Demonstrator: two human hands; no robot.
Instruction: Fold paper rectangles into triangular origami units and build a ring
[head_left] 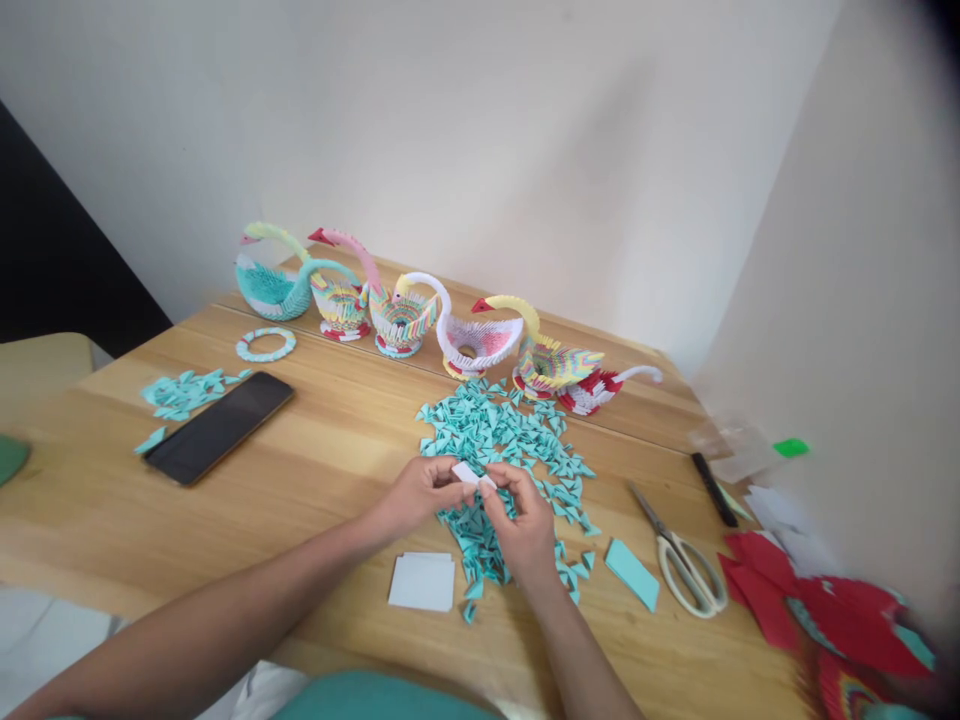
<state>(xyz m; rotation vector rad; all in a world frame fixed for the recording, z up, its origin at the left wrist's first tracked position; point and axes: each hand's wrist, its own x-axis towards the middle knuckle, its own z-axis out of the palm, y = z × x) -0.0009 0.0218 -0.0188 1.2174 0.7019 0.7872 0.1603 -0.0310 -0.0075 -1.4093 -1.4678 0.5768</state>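
Teal clothing, bare forearms, bare left hand, bare right hand

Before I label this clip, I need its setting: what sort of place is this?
Probably a craft workspace, perhaps at home: folded paper swans, a heap of teal paper pieces and scissors suggest it.

Table: paper swans stood along the rear. A heap of folded pieces lay before them; paper slip above it, between left hand and right hand. Phone lay left, scissors right. Ring lay behind phone.
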